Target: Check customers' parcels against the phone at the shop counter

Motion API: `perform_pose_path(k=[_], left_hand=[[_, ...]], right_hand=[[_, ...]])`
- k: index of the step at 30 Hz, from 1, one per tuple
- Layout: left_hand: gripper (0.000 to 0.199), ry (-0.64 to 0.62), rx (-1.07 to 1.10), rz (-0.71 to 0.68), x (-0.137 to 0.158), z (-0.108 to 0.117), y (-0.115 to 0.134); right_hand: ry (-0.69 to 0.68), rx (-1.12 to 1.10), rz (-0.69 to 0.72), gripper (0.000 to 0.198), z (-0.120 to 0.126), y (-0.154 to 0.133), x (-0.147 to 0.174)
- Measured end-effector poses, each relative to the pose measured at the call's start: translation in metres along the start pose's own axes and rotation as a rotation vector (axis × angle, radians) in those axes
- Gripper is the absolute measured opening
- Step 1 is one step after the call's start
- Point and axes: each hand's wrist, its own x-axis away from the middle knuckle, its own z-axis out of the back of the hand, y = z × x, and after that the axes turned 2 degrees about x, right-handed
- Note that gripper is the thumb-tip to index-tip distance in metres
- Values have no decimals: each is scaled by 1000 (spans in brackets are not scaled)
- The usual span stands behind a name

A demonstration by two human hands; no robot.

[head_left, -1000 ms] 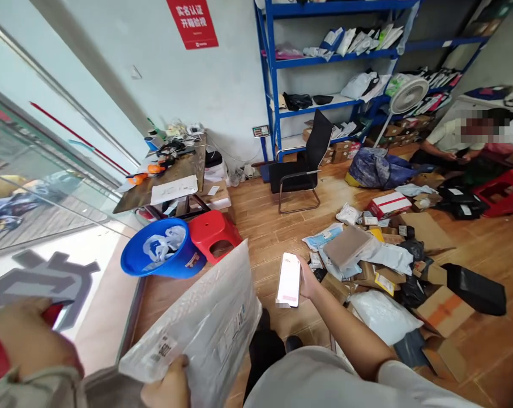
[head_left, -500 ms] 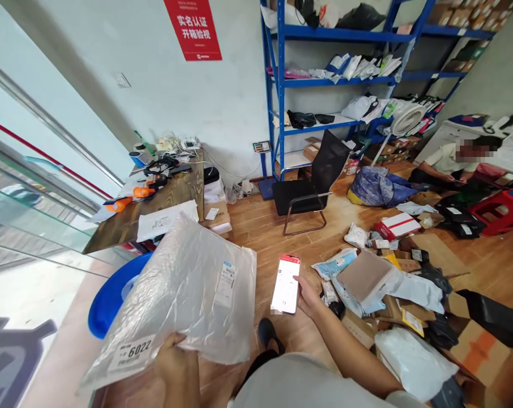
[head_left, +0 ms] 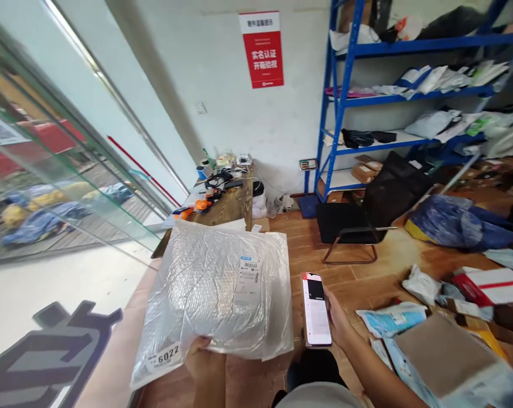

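My left hand (head_left: 204, 357) grips the lower edge of a large white bubble mailer (head_left: 209, 283), its thumb on the front. The mailer is held up and tilted toward me. A shipping label (head_left: 248, 277) is on its right part, and a sticker marked 6022 (head_left: 168, 354) is at the lower left corner. To the right, my right hand (head_left: 336, 317) is closed around a smartphone (head_left: 317, 311) with a lit screen. A dark box shows at the top of the screen. Phone and mailer are apart.
Behind the mailer is a wooden table (head_left: 235, 207) with cables and orange scanners. A black chair (head_left: 345, 218) stands before blue shelves (head_left: 345, 102) of parcels. Packages, including a flat brown-topped parcel (head_left: 447, 351), lie on the floor at right. A glass door (head_left: 90, 187) is at left.
My view has swung left, so the co-worker is out of frame. The mailer now faces me more squarely. The phone is closer to its right edge, and its screen shows a different page.
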Motion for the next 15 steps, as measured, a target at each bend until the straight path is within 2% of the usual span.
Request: perform_pose_path(k=[4, 9, 12, 15], left_hand=[[34, 78, 200, 68, -25, -4, 7], [37, 164, 285, 48, -45, -11, 14], [33, 211, 295, 18, -53, -17, 15], [31, 246, 279, -2, -60, -21, 15]], right_hand=[[-145, 22, -67, 39, -70, -17, -23], [-343, 35, -320, 46, -161, -29, -42], [-435, 47, -431, 45, -195, -31, -53], [-500, 57, -514, 47, -213, -31, -65]])
